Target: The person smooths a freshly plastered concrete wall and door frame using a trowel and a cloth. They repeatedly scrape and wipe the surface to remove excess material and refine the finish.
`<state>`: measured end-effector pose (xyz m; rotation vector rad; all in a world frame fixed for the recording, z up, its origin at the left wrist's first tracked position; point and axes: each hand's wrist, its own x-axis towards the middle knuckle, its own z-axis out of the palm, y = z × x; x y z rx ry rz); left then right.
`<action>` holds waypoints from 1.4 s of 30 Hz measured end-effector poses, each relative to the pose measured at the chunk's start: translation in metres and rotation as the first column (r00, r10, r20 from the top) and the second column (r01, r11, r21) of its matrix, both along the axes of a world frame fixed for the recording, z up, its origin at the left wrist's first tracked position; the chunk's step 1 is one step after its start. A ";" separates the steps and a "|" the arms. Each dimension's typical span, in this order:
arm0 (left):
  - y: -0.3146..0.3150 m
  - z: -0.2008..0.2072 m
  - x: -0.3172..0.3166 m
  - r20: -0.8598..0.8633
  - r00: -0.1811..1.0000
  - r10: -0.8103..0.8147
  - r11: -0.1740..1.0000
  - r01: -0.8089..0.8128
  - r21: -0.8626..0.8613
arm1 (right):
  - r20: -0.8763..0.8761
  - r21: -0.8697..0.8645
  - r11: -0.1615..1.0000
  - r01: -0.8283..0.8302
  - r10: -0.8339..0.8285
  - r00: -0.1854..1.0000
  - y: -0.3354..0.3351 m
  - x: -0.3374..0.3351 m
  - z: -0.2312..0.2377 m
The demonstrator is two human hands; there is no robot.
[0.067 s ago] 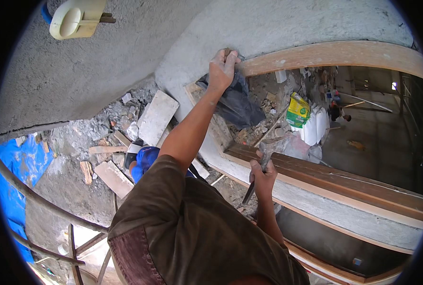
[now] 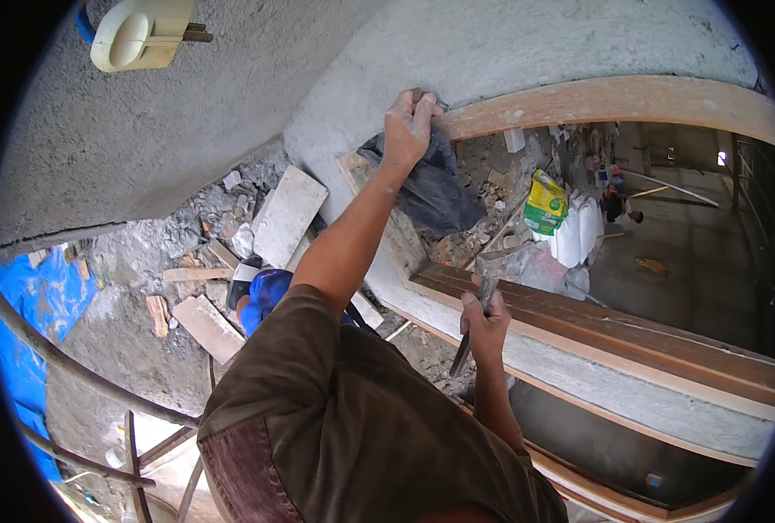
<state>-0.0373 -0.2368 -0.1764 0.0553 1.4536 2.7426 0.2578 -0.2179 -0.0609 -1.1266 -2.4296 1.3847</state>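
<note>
Against the plastered wall point(image 2: 361, 105), my left hand point(image 2: 407, 135) is closed in a pinch at the end of the upper wooden frame board point(image 2: 614, 100). A small brownish lump point(image 2: 417, 93) shows between its fingertips; its kind is unclear. Just below that hand, a dark plastic bag point(image 2: 439, 193) hangs inside the frame opening. My right hand point(image 2: 487, 327) is wrapped round a narrow grey metal tool point(image 2: 461, 356) in front of the lower frame board point(image 2: 614, 322). The tool's dark flat end points down toward me, while its other end blends into the background.
Rubble and broken slabs point(image 2: 290, 213) lie on the ground at left, near a blue tarp point(image 2: 39, 305). Curved poles point(image 2: 82, 370) stand at lower left. Through the opening are a green-yellow sack point(image 2: 546, 205) and white sacks point(image 2: 579, 231). A cream plastic container point(image 2: 139, 37) is at upper left.
My right hand and the tool have shifted slightly to the right. My left hand stays at the frame corner.
</note>
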 end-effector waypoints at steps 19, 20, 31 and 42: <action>0.030 0.007 0.005 0.041 0.969 0.242 0.966 -0.237 -0.107 | 0.682 0.677 -0.075 -0.733 0.437 0.586 -0.006 -0.245 0.157; 0.030 0.010 0.007 0.034 0.969 0.245 0.964 -0.240 -0.113 | 0.709 0.664 -0.138 -0.734 0.427 0.561 -0.005 -0.252 0.153; 0.029 0.014 0.010 0.024 0.968 0.250 0.960 -0.244 -0.139 | 0.930 0.366 -0.362 -0.857 0.112 0.350 -0.002 -0.300 0.118; 0.032 0.015 0.012 0.010 0.966 0.258 0.958 -0.254 -0.135 | 0.949 0.307 -0.308 -0.901 0.027 0.314 0.002 -0.305 0.112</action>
